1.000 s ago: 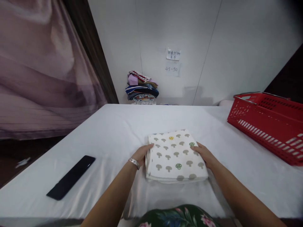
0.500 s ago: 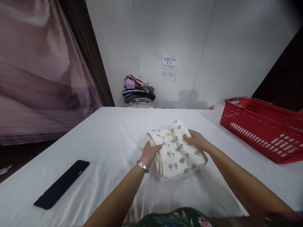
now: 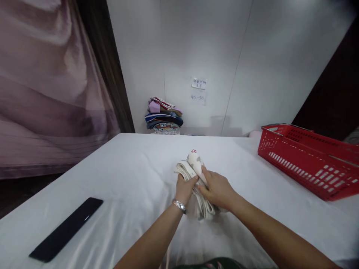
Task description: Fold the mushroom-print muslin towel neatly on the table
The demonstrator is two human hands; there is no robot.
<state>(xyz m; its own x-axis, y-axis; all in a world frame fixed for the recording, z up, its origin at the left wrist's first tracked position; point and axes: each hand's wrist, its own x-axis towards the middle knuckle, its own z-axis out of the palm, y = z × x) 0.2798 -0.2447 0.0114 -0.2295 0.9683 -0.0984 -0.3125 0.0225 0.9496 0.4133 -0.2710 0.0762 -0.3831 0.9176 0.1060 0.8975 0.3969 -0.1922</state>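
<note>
A white cloth (image 3: 193,168) with a grey mushroom print is bunched into a narrow, many-layered bundle at the middle of the white-covered table. Its folded edges face up, and a small red mark shows near its far end. My left hand (image 3: 185,189) grips the left side of the bundle, thumb on top of the layers; a silver bracelet circles that wrist. On the other side my right hand (image 3: 218,188) presses the cloth inward, with its fingers around the upper fold. Both palms hide part of the fabric, and its underside is out of sight.
A red plastic basket (image 3: 305,158) stands at the right of the table (image 3: 126,168). A dark flat slab (image 3: 67,228) lies at the left. Folded clothes (image 3: 164,117) are stacked by the back wall, under paper notes (image 3: 198,89). A pink curtain (image 3: 53,89) hangs at the left.
The cloth, spread as a flat folded square half a second ago, is now folded over into a narrow bundle. My right hand has moved left, close to my left hand. The view has tilted slightly.
</note>
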